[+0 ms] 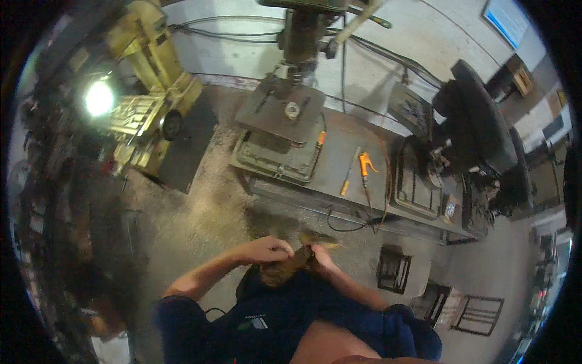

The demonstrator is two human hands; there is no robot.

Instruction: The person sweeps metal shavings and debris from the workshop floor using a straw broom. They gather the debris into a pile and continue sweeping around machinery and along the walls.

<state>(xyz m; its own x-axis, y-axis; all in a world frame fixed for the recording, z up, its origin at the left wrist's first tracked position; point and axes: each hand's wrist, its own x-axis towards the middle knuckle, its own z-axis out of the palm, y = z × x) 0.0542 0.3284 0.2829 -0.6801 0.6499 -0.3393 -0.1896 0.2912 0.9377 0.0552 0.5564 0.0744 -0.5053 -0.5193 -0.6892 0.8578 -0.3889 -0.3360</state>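
We observe the left hand (265, 249) with fingers curled, pinching a brown, cloth-like item (280, 274); the right hand (324, 259) also pinches it, at its right end. We note the item near the torso, on the near side of the bench (336, 159); its exact kind is too blurred to tell. On the bench: drill press (300, 37) left, orange blow gun (365, 165) right of it.
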